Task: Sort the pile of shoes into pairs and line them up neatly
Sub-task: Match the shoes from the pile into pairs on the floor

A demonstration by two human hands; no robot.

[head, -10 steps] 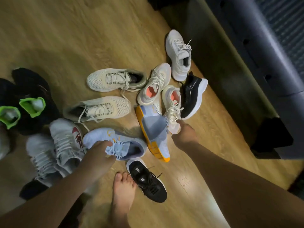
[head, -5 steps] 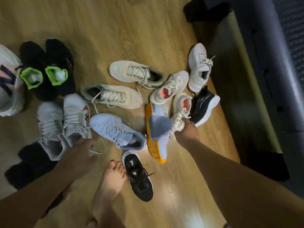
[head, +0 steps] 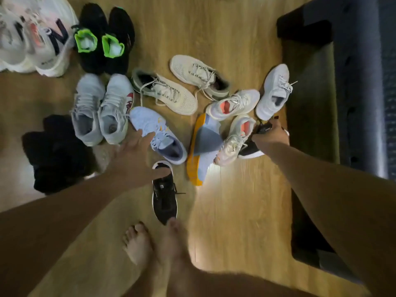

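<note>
Right hand [head: 271,137] grips the far black shoe [head: 249,150], likely to pair it with the near black shoe [head: 164,200]; left hand [head: 134,153] spread, empty.

Wood floor [head: 235,211], dark upholstered furn. [head: 360,82] at R, black cloth heap [head: 55,155] on floor at L

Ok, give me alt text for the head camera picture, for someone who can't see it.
A person's right hand grips a black shoe at the edge of a scattered heap of sneakers on a wooden floor, while the open left hand extends over a light blue shoe.
</note>
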